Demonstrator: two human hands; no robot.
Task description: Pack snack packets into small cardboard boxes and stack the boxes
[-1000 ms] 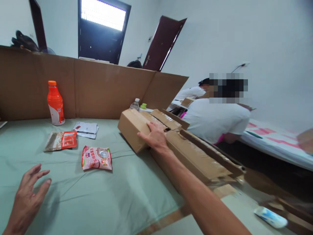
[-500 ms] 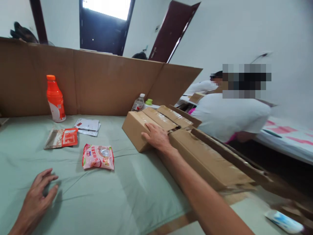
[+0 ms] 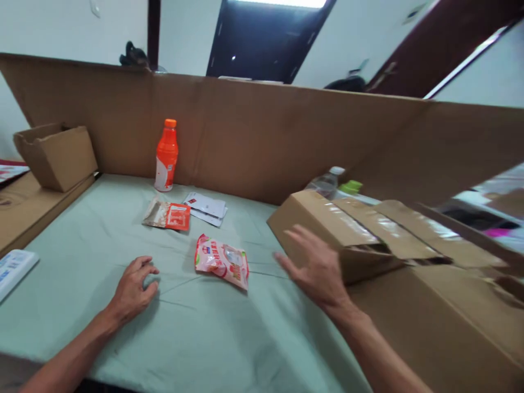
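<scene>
My left hand (image 3: 135, 286) rests on the pale green cloth (image 3: 196, 333), fingers loosely bent and apart, holding nothing. A pink snack bag (image 3: 221, 261) lies on the cloth to its right. My right hand (image 3: 317, 267), slightly blurred, hovers with spread, empty fingers between that bag and a cardboard box (image 3: 335, 221). Behind the snack bag lie an orange-and-clear food packet (image 3: 167, 214) and some flat white packets (image 3: 207, 205). Farther back stands an orange bottle (image 3: 167, 155) with an orange cap, upright.
A tall cardboard screen (image 3: 254, 136) borders the back. Larger cardboard boxes (image 3: 429, 316) fill the right side, with a clear bottle (image 3: 327, 183) and a green cap (image 3: 351, 187) behind them. An open carton (image 3: 67, 158) stands at left, and a white object (image 3: 16, 268) lies at the left edge.
My right hand has come off the cardboard box and drawn back toward the snack bag. The view has swung left, bringing the open carton into sight. My left hand stays empty.
</scene>
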